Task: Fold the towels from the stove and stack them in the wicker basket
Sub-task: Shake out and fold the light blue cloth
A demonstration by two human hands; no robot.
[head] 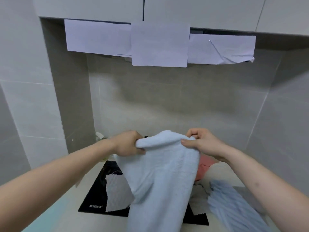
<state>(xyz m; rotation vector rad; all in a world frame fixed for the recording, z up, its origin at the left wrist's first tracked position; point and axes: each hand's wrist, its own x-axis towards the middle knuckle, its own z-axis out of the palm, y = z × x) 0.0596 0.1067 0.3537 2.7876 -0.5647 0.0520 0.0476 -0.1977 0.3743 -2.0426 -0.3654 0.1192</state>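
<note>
A pale blue towel (pixel 158 178) hangs in the air over the black stove top (pixel 98 196). My left hand (pixel 128 144) grips its upper left edge and my right hand (pixel 202 143) pinches its upper right corner, so the cloth droops between them and falls past the frame's lower edge. A small grey-white cloth (pixel 117 193) lies on the stove to the left of the hanging towel. A pink towel (pixel 203 168) shows behind its right side. A blue pleated cloth (pixel 234 206) lies on the counter at the lower right. No wicker basket is in view.
White paper sheets (pixel 158 44) hang from the range hood above. Grey tiled walls (pixel 184 101) close in the stove on the back and both sides. A light counter (pixel 66 210) runs along the stove's left and front.
</note>
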